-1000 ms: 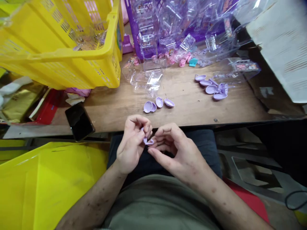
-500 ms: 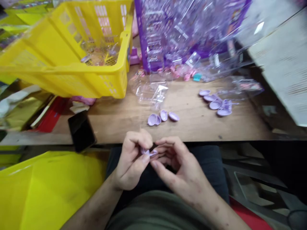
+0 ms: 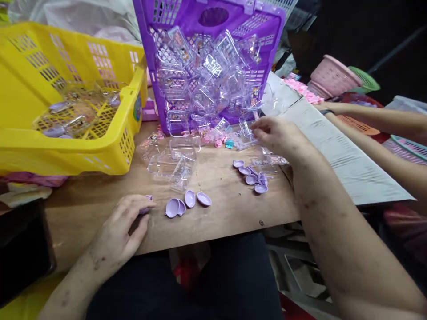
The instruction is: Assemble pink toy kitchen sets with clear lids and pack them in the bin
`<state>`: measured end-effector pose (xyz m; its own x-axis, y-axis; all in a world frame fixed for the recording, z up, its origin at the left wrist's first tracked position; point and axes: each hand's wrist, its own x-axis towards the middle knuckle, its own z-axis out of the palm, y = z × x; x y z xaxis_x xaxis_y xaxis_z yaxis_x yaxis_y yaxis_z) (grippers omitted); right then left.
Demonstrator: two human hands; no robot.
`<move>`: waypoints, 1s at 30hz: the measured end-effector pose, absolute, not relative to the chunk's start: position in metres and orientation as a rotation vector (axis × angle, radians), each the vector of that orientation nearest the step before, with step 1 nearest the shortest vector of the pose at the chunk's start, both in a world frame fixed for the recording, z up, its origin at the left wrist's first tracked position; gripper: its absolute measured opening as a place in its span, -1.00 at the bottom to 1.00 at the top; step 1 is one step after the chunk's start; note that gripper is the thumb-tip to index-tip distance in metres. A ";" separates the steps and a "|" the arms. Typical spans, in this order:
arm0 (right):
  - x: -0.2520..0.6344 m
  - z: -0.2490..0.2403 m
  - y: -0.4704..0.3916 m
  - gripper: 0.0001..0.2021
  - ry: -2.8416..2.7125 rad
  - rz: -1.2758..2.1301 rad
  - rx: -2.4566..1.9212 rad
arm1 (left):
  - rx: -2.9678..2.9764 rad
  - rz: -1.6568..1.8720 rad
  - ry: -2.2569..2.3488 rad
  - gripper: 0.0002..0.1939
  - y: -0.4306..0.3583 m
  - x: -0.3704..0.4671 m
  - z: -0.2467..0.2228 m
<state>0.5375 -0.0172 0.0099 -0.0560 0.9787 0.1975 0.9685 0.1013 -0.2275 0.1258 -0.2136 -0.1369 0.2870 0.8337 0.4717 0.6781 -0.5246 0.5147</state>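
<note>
At the left of the table, my left hand (image 3: 123, 229) curls its fingers over a small light-purple plastic piece (image 3: 145, 210), mostly hidden under them. Just right of it lie several purple oval shells (image 3: 172, 208), hollow like little spoon bowls. My right hand (image 3: 275, 135) reaches far forward, fingertips pinched together against the clear plastic pieces (image 3: 245, 130) by the purple basket; what sits between them is hidden. Below that hand rests a second cluster of purple oval parts (image 3: 251, 179).
A purple basket (image 3: 153, 95) tipped toward me holds many clear plastic cases. The yellow basket (image 3: 130, 138) stands left. Clear cases (image 3: 173, 164) and small pink parts lie between. A black phone (image 3: 26, 249) is at left. Another person's arms (image 3: 370, 133) reach in beyond the cardboard (image 3: 343, 155).
My hands have parted from around the small purple piece. The left moved down onto the table with a purple piece, the right stretched forward to the clear plastic. The view turned right.
</note>
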 end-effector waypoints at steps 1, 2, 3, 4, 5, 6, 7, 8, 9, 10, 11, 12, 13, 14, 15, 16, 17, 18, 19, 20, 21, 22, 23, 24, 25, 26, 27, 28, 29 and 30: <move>0.533 0.007 0.005 -0.69 -2.140 0.014 -1.991 | 2.356 1.070 1.426 -0.73 -0.215 0.131 -0.136; 0.528 0.003 0.026 -0.67 -2.188 0.010 -2.044 | 2.379 1.067 1.467 -0.74 -0.216 0.136 -0.134; 0.522 -0.002 0.044 -0.67 -2.229 0.031 -2.087 | 2.403 1.047 1.513 -0.74 -0.218 0.143 -0.131; 0.517 -0.007 0.059 -0.70 -2.262 0.075 -2.122 | 2.425 1.004 1.556 -0.71 -0.220 0.149 -0.128; 0.512 -0.013 0.071 -0.74 -2.278 0.133 -2.153 | 2.436 0.946 1.600 -0.65 -0.222 0.156 -0.125; 0.509 -0.018 0.080 -0.81 -2.285 0.195 -2.177 | 2.436 0.876 1.647 -0.60 -0.223 0.163 -0.122; 0.506 -0.023 0.086 -0.89 -2.290 0.253 -2.198 | 2.429 0.798 1.693 -0.56 -0.223 0.169 -0.120; 0.505 -0.027 0.091 -0.81 -2.290 0.311 -2.216 | 2.421 0.728 1.735 -0.53 -0.223 0.175 -0.118; 0.504 -0.031 0.094 -0.67 -2.287 0.368 -2.224 | 2.410 0.677 1.770 -0.54 -0.223 0.180 -0.118; 0.504 -0.034 0.096 -0.58 -2.280 0.423 -2.229 | 2.397 0.652 1.793 -0.58 -0.222 0.184 -0.118; 0.504 -0.036 0.097 -0.54 -2.266 0.478 -2.235 | 2.381 0.652 1.805 -0.65 -0.221 0.186 -0.118; 0.505 -0.037 0.099 -0.53 -2.243 0.526 -2.241 | 2.365 0.673 1.811 -0.71 -0.220 0.188 -0.119; 0.505 -0.038 0.100 -0.54 -2.213 0.570 -2.250 | 2.351 0.707 1.816 -0.75 -0.220 0.189 -0.119; 0.504 -0.038 0.101 -0.57 -2.176 0.608 -2.259 | 2.337 0.735 1.825 -0.78 -0.220 0.189 -0.118; 0.504 -0.038 0.102 -0.58 -2.132 0.637 -2.271 | 2.326 0.749 1.834 -0.79 -0.220 0.189 -0.117; 0.504 -0.037 0.102 -0.61 -2.085 0.659 -2.283 | 2.321 0.751 1.842 -0.79 -0.221 0.189 -0.115; 0.503 -0.036 0.101 -0.65 -2.038 0.676 -2.289 | 2.321 0.748 1.849 -0.78 -0.222 0.188 -0.112; 0.502 -0.034 0.100 -0.72 -1.992 0.689 -2.290 | 2.326 0.742 1.853 -0.78 -0.223 0.188 -0.110; 0.502 -0.031 0.098 -0.78 -1.950 0.701 -2.286 | 2.336 0.739 1.852 -0.78 -0.224 0.187 -0.109; 0.502 -0.027 0.094 -0.83 -1.912 0.708 -2.273 | 2.356 0.746 1.839 -0.78 -0.224 0.186 -0.108; 0.502 -0.022 0.090 -0.86 -1.876 0.714 -2.252 | 2.380 0.772 1.817 -0.80 -0.225 0.185 -0.108; 0.502 -0.016 0.085 -0.87 -1.841 0.721 -2.224 | 2.397 0.811 1.797 -0.83 -0.225 0.184 -0.108; 0.503 -0.009 0.079 -0.86 -1.805 0.724 -2.189 | 2.404 0.865 1.778 -0.89 -0.225 0.183 -0.109; 0.505 0.000 0.071 -0.81 -1.767 0.726 -2.145 | 2.401 0.932 1.749 -0.94 -0.225 0.181 -0.109; 0.506 0.009 0.063 -0.74 -1.730 0.723 -2.093 | 2.391 1.008 1.697 -0.94 -0.225 0.180 -0.109; 0.508 0.018 0.052 -0.69 -1.699 0.711 -2.039 | 2.376 1.091 1.613 -0.91 -0.225 0.179 -0.108; 0.509 0.027 0.039 -0.65 -1.664 0.719 -1.966 | 2.352 1.169 1.507 -0.89 -0.226 0.179 -0.107; 0.510 0.034 0.023 -0.65 -1.610 0.755 -1.871 | 2.316 1.236 1.393 -0.87 -0.227 0.178 -0.104; 0.510 0.040 0.005 -0.68 -1.541 0.823 -1.758 | 2.269 1.294 1.287 -0.85 -0.228 0.179 -0.101; 0.508 0.043 -0.015 -0.75 -1.459 0.913 -1.623 | 2.217 1.338 1.205 -0.82 -0.231 0.180 -0.097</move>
